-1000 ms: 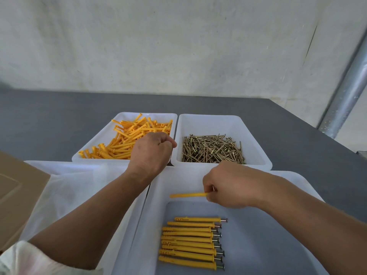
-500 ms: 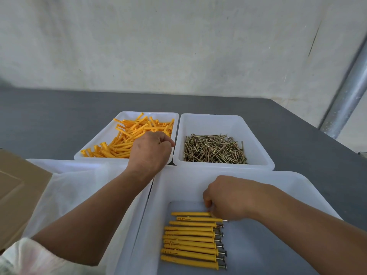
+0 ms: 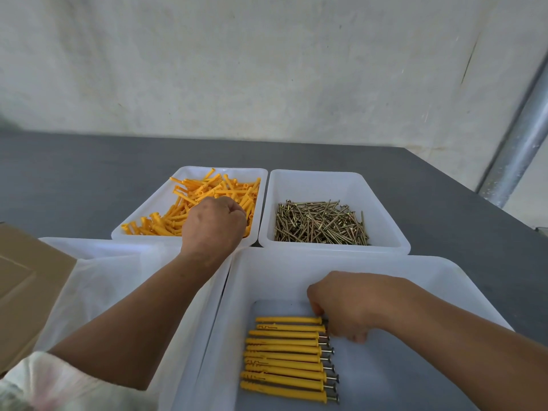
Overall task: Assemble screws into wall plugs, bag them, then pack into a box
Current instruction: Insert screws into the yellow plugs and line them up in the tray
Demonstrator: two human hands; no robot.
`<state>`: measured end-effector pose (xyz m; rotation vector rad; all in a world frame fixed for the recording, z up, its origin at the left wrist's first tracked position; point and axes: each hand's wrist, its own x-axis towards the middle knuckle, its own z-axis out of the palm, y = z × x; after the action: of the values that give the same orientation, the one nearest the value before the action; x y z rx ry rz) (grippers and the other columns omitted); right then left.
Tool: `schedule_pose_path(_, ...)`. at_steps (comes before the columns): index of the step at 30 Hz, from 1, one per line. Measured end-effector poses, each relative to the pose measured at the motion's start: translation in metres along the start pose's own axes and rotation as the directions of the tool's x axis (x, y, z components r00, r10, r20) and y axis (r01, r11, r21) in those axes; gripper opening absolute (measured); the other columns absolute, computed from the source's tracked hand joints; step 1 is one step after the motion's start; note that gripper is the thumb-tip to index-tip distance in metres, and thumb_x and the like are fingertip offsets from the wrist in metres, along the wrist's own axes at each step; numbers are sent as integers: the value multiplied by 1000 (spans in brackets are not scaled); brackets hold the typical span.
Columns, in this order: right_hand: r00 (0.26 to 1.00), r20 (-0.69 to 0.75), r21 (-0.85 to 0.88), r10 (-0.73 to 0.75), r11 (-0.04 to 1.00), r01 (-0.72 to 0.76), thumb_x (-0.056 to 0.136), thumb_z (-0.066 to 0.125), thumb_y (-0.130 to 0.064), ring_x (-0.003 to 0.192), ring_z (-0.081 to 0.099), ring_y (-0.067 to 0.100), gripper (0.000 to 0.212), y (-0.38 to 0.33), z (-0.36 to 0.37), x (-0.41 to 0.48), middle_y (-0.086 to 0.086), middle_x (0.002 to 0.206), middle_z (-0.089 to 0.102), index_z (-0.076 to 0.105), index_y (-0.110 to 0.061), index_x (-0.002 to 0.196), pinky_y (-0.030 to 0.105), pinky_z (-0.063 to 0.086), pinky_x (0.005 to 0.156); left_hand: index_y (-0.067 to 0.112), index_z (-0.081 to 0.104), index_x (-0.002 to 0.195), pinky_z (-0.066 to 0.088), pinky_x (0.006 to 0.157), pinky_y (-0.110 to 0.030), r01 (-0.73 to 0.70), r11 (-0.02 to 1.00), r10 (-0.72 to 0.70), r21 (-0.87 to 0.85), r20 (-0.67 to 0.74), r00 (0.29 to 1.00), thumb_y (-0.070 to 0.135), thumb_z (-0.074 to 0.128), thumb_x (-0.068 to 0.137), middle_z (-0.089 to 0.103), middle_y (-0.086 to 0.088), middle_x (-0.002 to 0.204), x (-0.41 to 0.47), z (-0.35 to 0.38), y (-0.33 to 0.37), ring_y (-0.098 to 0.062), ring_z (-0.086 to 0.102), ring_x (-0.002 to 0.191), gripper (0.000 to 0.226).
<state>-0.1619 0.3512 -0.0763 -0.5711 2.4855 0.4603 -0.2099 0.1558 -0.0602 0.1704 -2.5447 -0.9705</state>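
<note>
fingers (image 3: 355,337) curled on yellow plastic plugs (image 3: 284,355), glossy tray (image 3: 421,264)

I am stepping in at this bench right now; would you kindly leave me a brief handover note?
Left hand: fist in the loose plugs tray, grip hidden.
Right hand: fingers curled at the screw end of the top assembled plug in the near tray; grip unclear.
Screws lie in the back right tray.
Done: a row of assembled plugs.
To do: more assembly, bagging, packing the cardboard box at left.
</note>
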Motion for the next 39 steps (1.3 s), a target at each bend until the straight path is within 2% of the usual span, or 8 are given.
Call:
schedule_pose_path(8, 999, -8, -36, -40, 999, 40, 84, 67, -4, 107, 63, 24, 41, -3, -4, -1, 12, 118, 67, 62, -5, 125, 22, 43, 63, 19, 71, 85, 43, 58, -27, -6, 999, 6, 54, -4, 1000, 8, 43, 81, 66, 0, 78, 1, 1, -2, -19, 58, 72, 30)
schedule_pose_path(12, 999, -31, 165, -28, 986, 33, 90, 52, -8, 55, 61, 10, 36, 6, -12, -11, 12, 98, 74, 60, -12, 124, 10, 39, 37, 20, 71, 94, 51, 76, -37, -32, 986, 31, 164, 11, 999, 13, 42, 85, 64, -3, 96, 3, 3, -6, -24, 58, 87, 31)
schedule_pose_path(14, 989, -150, 305, 3, 951, 43, 92, 51, -16, 53, 65, 13, 26, 15, -21, -18, 8, 88, 75, 61, -22, 115, 13, 42, 39, 22, 70, 101, 49, 83, -40, -34, 972, 25, 233, 43, 999, 17, 42, 87, 60, -4, 106, 3, 4, -7, -26, 55, 95, 32)
schedule_pose_path(18, 860, -487, 423, 150, 903, 82, 92, 51, -24, 55, 58, 0, 17, 35, -34, -24, -11, 75, 65, 65, -29, 84, 12, 36, 42, 27, 61, 121, 42, 92, -43, -25, 919, -46, 394, 169, 985, 29, 39, 92, 53, -7, 125, 4, 5, -11, -31, 51, 111, 36)
schedule_pose_path(23, 654, -651, 540, 386, 841, 42, 92, 47, -15, 85, 57, 10, 20, 53, -33, 3, -14, 85, 61, 63, -26, 88, 26, 44, 64, 31, 59, 118, 40, 95, -46, -46, 895, -84, 443, 268, 960, 33, 34, 93, 53, -4, 122, 4, 5, -13, -26, 51, 107, 36)
schedule_pose_path(29, 771, -499, 513, 397, 852, -106, 92, 52, -11, 125, 46, 23, 55, 75, -39, 44, 1, 140, 45, 43, -29, 142, 30, 40, 88, 31, 56, 116, 37, 92, -47, -39, 869, -133, 493, 310, 942, 35, 32, 91, 53, -6, 117, 9, 7, -15, -27, 49, 103, 36)
schedule_pose_path(35, 857, -372, 511, 357, 849, -132, 90, 52, -11, 136, 40, 25, 60, 69, -47, 67, 2, 151, 43, 41, -29, 147, 31, 38, 98, 30, 55, 121, 33, 89, -45, -36, 863, -136, 503, 300, 944, 37, 34, 90, 48, -4, 114, 12, 11, -18, -28, 49, 108, 38)
schedule_pose_path(39, 812, -443, 500, 380, 856, -127, 92, 56, -14, 125, 52, 25, 42, 70, -44, 68, 3, 136, 58, 59, -22, 133, 32, 44, 97, 30, 50, 124, 33, 88, -45, -16, 874, -136, 486, 276, 952, 37, 36, 91, 49, -4, 115, 13, 12, -18, -25, 45, 99, 37)
